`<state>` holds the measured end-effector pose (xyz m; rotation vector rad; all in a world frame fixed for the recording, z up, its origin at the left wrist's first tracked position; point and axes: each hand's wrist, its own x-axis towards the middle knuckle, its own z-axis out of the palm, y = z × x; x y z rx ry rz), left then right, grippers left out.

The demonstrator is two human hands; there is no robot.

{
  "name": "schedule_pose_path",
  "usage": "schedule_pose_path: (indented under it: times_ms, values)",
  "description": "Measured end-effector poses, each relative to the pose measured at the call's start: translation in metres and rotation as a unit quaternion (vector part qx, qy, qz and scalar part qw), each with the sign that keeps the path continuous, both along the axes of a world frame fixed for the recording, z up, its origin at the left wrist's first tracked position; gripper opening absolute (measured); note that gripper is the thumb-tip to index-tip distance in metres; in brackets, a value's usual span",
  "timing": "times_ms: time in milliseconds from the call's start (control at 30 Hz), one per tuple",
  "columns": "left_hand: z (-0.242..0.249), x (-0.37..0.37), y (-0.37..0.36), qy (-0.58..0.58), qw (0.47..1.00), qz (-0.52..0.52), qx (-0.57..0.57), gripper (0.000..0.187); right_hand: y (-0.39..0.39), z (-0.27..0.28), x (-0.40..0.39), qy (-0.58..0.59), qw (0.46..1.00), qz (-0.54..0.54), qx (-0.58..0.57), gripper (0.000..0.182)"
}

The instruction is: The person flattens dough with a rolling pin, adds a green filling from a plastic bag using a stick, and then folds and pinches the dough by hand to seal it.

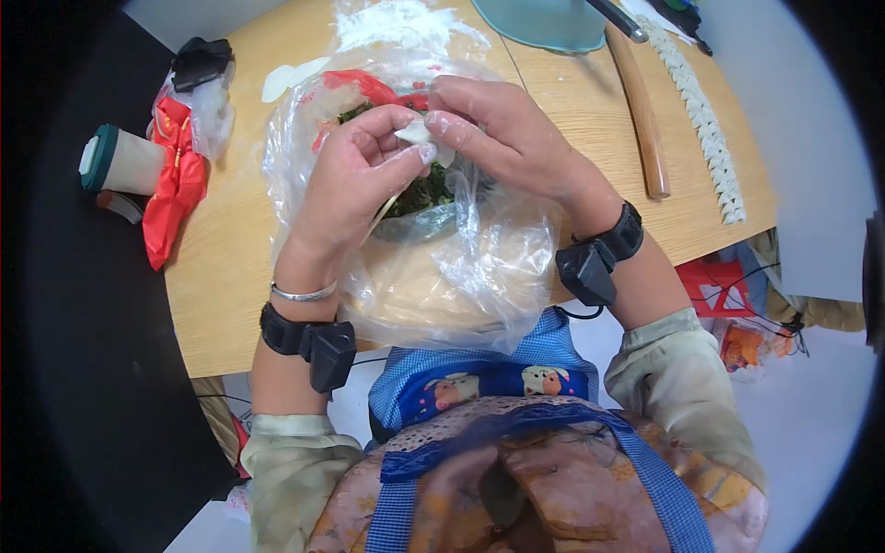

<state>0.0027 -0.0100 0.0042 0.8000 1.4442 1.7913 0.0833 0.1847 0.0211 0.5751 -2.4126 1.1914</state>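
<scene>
My left hand [355, 175] and my right hand [502, 129] meet over a bowl of dark green filling [424, 194] that sits inside a clear plastic bag [479, 267]. Between the fingertips of both hands is a small white dumpling [417, 134], pinched along its edge. Both hands are dusted with flour. A thin stick [383, 214] lies under my left palm, leaning on the bowl.
A row of finished dumplings [705, 120] lines the table's right side, beside a wooden rolling pin [641, 111]. Round dough wrappers [286, 78] and loose flour [406, 23] lie at the back. A lidded cup [120, 161] and red plastic bags [175, 184] sit at the left edge.
</scene>
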Motion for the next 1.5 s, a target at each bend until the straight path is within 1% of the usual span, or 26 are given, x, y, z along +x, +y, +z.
schedule_pose_path:
  times_ms: [133,200,333,367,400,433,467,533,600,700,833,900,933,1000,1133,1200,1333,1400,1500]
  values:
    - [-0.0011,0.0004,0.0014,-0.003,1.000,-0.006,0.009,0.024,-0.0007,0.0000,-0.0010,0.010,1.000,0.000,0.027,0.024]
    - [0.0024,0.0026,0.0020,-0.006,1.000,0.000,0.012,0.023,-0.0025,0.0004,-0.0018,0.031,0.999,-0.011,0.025,0.025]
    - [0.0018,-0.0013,0.0006,-0.016,1.000,-0.011,0.006,0.022,-0.0060,-0.0012,-0.0024,0.013,1.000,-0.019,0.000,0.026]
    - [0.0000,-0.0001,0.0015,-0.016,1.000,-0.011,0.006,0.022,-0.0074,-0.0015,-0.0005,-0.020,0.998,-0.032,-0.057,0.027]
    - [0.0012,0.0039,0.0043,-0.006,1.000,0.013,0.007,0.019,-0.0082,-0.0017,0.0002,-0.053,0.991,-0.045,-0.115,0.027]
    - [0.0022,0.0058,0.0054,0.004,0.999,0.038,0.008,0.017,-0.0071,-0.0012,-0.0002,-0.052,0.991,-0.044,-0.114,0.027]
    - [0.0025,0.0044,0.0041,0.004,0.999,0.039,0.009,0.017,-0.0048,-0.0001,-0.0005,-0.056,0.993,-0.045,-0.097,0.027]
    - [0.0032,0.0014,0.0012,-0.023,1.000,0.008,0.007,0.022,-0.0043,0.0012,-0.0010,-0.061,0.994,-0.046,-0.080,0.027]
    - [0.0032,0.0023,0.0013,-0.022,1.000,0.012,0.006,0.022,-0.0047,0.0008,-0.0008,-0.023,0.999,-0.027,-0.022,0.027]
    - [0.0024,0.0031,0.0023,-0.018,1.000,0.014,0.008,0.021,-0.0052,-0.0004,-0.0020,-0.017,0.999,-0.027,-0.013,0.028]
    - [0.0046,0.0045,0.0021,-0.008,0.999,0.033,-0.009,0.017,-0.0078,-0.0004,-0.0016,-0.008,0.999,-0.037,-0.037,0.027]
    - [0.0036,0.0043,0.0037,-0.007,0.999,0.036,-0.001,0.016,-0.0073,0.0007,0.0000,-0.062,0.992,-0.056,-0.100,0.026]
    - [0.0029,0.0039,0.0044,-0.007,0.999,0.040,0.007,0.015,-0.0060,0.0008,0.0000,-0.061,0.992,-0.056,-0.099,0.026]
    - [0.0027,0.0014,0.0035,-0.006,0.999,0.033,0.015,0.015,-0.0037,0.0017,-0.0010,-0.033,0.998,-0.040,-0.036,0.024]
    - [0.0042,0.0019,0.0027,-0.011,0.999,0.026,0.029,0.016,-0.0046,-0.0018,-0.0022,-0.021,0.999,-0.018,-0.032,0.025]
    - [0.0039,0.0037,0.0042,-0.012,0.999,0.027,0.030,0.016,-0.0052,-0.0023,-0.0037,0.018,1.000,-0.016,-0.010,0.024]
    - [0.0042,0.0030,0.0036,-0.020,0.999,0.029,0.037,0.017,-0.0072,-0.0004,-0.0007,0.001,0.999,-0.027,-0.019,0.024]
    - [0.0032,0.0012,0.0025,-0.013,0.999,0.030,0.040,0.018,-0.0083,-0.0014,-0.0010,0.002,0.996,-0.052,-0.067,0.024]
    - [0.0014,0.0000,0.0040,-0.010,0.998,0.034,0.054,0.019,-0.0072,-0.0001,-0.0013,0.001,0.997,-0.044,-0.056,0.024]
